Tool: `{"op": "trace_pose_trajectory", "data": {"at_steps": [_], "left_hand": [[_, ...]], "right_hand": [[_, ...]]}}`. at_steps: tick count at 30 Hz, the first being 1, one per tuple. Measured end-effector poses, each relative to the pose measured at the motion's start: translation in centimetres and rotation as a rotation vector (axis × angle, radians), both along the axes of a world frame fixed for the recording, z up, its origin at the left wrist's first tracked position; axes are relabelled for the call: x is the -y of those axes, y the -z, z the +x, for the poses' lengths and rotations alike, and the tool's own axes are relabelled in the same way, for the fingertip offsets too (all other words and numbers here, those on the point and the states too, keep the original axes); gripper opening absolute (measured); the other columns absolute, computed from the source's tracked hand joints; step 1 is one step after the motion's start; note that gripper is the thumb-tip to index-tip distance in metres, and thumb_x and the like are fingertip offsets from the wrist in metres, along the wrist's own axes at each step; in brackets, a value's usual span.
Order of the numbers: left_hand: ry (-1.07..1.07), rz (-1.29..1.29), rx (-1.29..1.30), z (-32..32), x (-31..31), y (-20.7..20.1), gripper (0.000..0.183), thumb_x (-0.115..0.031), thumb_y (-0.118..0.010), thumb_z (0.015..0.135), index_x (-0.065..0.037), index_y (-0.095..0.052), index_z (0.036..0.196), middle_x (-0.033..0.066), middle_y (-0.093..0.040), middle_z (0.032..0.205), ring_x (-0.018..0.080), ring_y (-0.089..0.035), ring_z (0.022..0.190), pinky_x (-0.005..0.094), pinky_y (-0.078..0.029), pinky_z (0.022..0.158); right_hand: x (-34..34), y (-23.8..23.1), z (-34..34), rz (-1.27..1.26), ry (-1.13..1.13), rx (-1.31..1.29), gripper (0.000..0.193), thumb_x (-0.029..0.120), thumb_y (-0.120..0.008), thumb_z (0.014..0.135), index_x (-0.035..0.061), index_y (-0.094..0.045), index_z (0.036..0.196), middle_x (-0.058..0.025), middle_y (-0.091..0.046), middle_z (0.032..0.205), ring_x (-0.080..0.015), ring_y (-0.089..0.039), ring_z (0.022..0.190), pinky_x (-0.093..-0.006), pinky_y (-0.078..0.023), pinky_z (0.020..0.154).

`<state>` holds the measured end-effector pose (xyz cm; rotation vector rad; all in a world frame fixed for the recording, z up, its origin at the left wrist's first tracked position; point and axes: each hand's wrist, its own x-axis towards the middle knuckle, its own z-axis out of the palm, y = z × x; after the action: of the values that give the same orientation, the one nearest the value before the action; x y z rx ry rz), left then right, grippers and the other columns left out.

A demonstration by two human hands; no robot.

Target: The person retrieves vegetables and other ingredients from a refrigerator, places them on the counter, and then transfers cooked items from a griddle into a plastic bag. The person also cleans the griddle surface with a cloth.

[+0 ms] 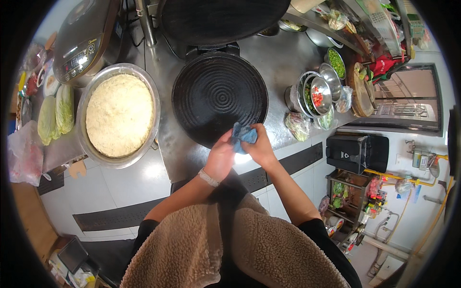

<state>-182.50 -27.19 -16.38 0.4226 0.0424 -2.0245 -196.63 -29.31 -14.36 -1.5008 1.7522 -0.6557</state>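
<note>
A crumpled blue cloth (243,136) is bunched between my two hands, over the near rim of a round black griddle (216,81). My right hand (261,146) grips the cloth from the right, its fingers bent round it. On the other side my left hand (220,156), slightly blurred, closes on the cloth's left edge; a band circles that wrist. Concentric rings mark the griddle plate, and its black lid (221,21) stands raised behind it. To the left sits a wide steel basin (156,115) filled with pale dough (119,115).
A dark cooker (84,45) and cabbages (56,113) are at the left. Steel bowls (330,79) with chopped green and red food, a bagged vegetable (298,126) and a wooden board (357,91) line the right counter. A black bin (357,151) stands on the floor at right.
</note>
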Motion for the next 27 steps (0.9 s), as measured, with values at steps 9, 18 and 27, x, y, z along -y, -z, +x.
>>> {"op": "trace_pose_trajectory", "data": {"at_steps": [9, 18, 27], "left_hand": [[0.067, -0.034, 0.235, 0.3, 1.2, 1.2, 0.046, -0.006, -0.038, 0.077, 0.005, -0.039, 0.122, 0.0118, -0.046, 0.122, 0.0207, -0.043, 0.113, 0.0342, -0.03, 0.098], [-0.085, 0.023, 0.408, 5.4, -2.9, -0.4, 0.044, -0.01, -0.036, 0.08, 0.006, -0.037, 0.121, 0.0182, -0.039, 0.128, 0.0298, -0.037, 0.12, 0.0379, -0.025, 0.103], [-0.136, 0.139, 0.246, 8.0, -5.4, 0.1, 0.046, -0.011, -0.038, 0.076, 0.006, -0.041, 0.118, 0.0203, -0.042, 0.125, 0.0301, -0.039, 0.118, 0.0376, -0.027, 0.102]], "right_hand": [[3.7, -1.4, -0.6, -0.016, -0.284, -0.053, 0.045, 0.005, -0.065, 0.06, 0.0058, -0.042, 0.098, -0.0191, -0.055, 0.087, -0.0352, -0.055, 0.084, -0.0381, -0.044, 0.071], [5.9, 3.3, -3.4, -0.163, -0.424, -0.546, 0.035, 0.008, -0.068, 0.057, 0.0054, -0.055, 0.089, -0.0133, -0.049, 0.096, -0.0335, -0.049, 0.09, -0.0393, -0.044, 0.077], [-0.6, 5.5, 5.1, -0.214, -0.139, -0.404, 0.044, 0.014, -0.076, 0.052, 0.0036, -0.058, 0.092, -0.0142, -0.046, 0.099, -0.0336, -0.046, 0.091, -0.0403, -0.041, 0.078]]}}
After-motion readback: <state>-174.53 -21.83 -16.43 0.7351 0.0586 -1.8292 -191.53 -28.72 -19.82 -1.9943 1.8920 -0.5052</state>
